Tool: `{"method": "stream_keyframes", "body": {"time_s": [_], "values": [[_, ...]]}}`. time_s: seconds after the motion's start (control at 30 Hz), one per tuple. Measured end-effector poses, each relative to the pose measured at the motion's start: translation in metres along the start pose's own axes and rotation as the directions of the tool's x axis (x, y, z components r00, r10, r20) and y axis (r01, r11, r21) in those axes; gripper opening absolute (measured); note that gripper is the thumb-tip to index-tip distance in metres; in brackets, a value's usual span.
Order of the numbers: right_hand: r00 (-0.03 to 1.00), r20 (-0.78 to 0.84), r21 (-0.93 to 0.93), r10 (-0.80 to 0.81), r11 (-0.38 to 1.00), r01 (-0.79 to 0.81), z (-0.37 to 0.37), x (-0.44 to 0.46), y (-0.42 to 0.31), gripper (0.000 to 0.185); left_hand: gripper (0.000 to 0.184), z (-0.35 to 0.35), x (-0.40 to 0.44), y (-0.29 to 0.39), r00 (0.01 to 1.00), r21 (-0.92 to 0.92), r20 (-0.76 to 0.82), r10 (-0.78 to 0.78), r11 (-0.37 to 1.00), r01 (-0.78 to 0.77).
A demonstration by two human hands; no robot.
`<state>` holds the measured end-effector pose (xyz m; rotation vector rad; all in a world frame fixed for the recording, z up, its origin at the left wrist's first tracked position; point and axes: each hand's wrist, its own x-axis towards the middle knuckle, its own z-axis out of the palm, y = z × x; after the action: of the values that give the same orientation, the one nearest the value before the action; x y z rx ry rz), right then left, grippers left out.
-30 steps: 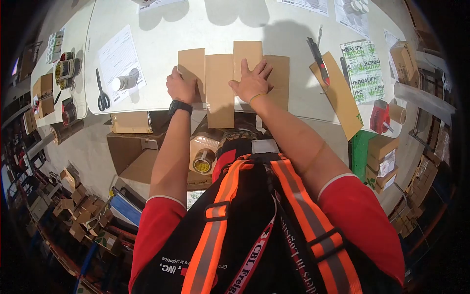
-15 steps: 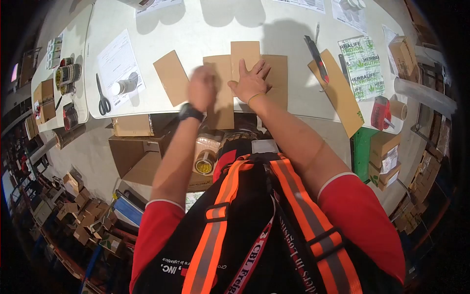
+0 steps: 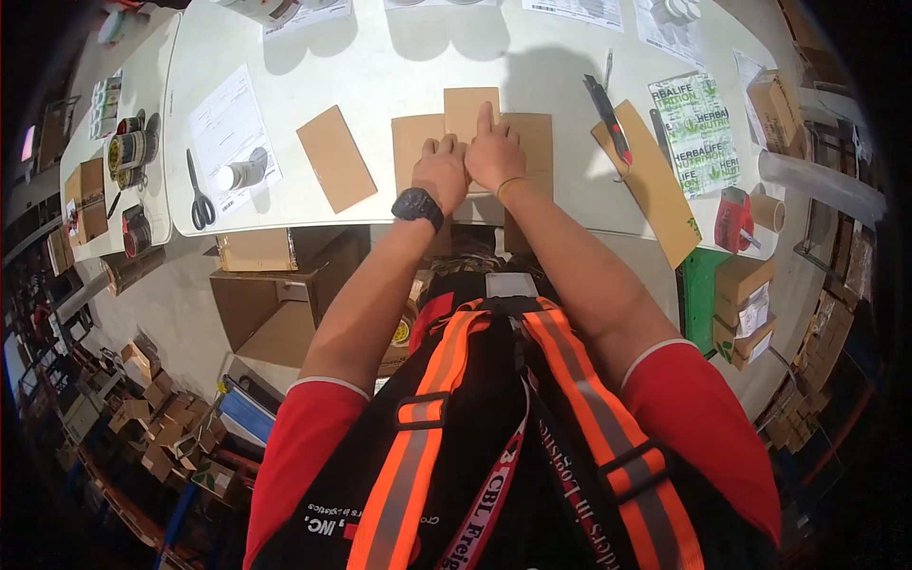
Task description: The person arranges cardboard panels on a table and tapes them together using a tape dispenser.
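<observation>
A flat, cut cardboard sheet [image 3: 530, 157] with several panels lies at the table's front edge, its lower panels reaching past the edge. My left hand [image 3: 442, 176] is on its left part, fingers bent and pressed together against the cardboard. Right beside it, my right hand [image 3: 496, 160] bears on the middle panel. Its index finger points forward along that panel while the other fingers curl down on the cardboard; the thumb is hidden. A separate cardboard rectangle [image 3: 337, 160] rests to the left of my hands.
Scissors [image 3: 201, 201], a white bottle [image 3: 241, 174] and paper sheets lie left. On the right are a box cutter [image 3: 608, 119] on a long cardboard strip [image 3: 654, 195], a printed green-and-white pack [image 3: 696, 133] and a red tape dispenser [image 3: 732, 220]. An open carton [image 3: 269, 313] stands below the table.
My left hand has moved right and forward onto the sheet, next to my right hand. My right hand's spread fingers have curled, leaving the index finger extended.
</observation>
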<state>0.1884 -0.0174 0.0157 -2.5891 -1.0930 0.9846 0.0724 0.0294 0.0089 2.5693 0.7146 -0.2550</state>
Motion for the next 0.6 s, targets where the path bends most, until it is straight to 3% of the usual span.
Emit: {"method": "stream_keyframes", "body": {"time_s": [0.07, 0.13, 0.2, 0.3, 0.43, 0.5, 0.6], "values": [[0.999, -0.048, 0.029, -0.001, 1.0, 0.002, -0.008, 0.002, 0.0, 0.078, 0.043, 0.006, 0.005, 0.021, 0.974, -0.028, -0.15, -0.168, 0.986, 0.166], [0.996, -0.089, 0.049, 0.002, 0.999, 0.002, -0.019, 0.003, 0.002, 0.076, 0.052, 0.009, 0.013, 0.038, 0.966, -0.056, -0.077, -0.245, 0.969, 0.241], [0.998, 0.026, 0.192, 0.053, 0.98, -0.057, -0.028, 0.008, 0.008, 0.078, 0.068, 0.015, 0.018, 0.052, 0.899, -0.126, -0.108, -0.425, 0.903, 0.412], [0.997, -0.037, 0.186, 0.063, 0.981, -0.055, -0.031, 0.016, 0.015, 0.078, 0.073, 0.026, 0.018, 0.06, 0.872, -0.013, -0.14, -0.47, 0.881, 0.473], [0.999, -0.005, 0.172, 0.032, 0.985, -0.031, -0.031, 0.012, 0.024, 0.072, 0.074, 0.035, 0.019, 0.062, 0.856, -0.053, -0.197, -0.477, 0.877, 0.477], [0.991, -0.135, 0.369, -0.006, 0.928, 0.056, -0.027, 0.011, 0.04, 0.058, 0.077, 0.032, 0.02, 0.061, 0.861, 0.002, -0.141, -0.488, 0.87, 0.493], [0.99, -0.139, 0.202, -0.025, 0.978, 0.053, -0.033, -0.006, 0.084, 0.045, 0.078, 0.036, 0.02, 0.061, 0.858, -0.023, -0.179, -0.481, 0.874, 0.485]]}}
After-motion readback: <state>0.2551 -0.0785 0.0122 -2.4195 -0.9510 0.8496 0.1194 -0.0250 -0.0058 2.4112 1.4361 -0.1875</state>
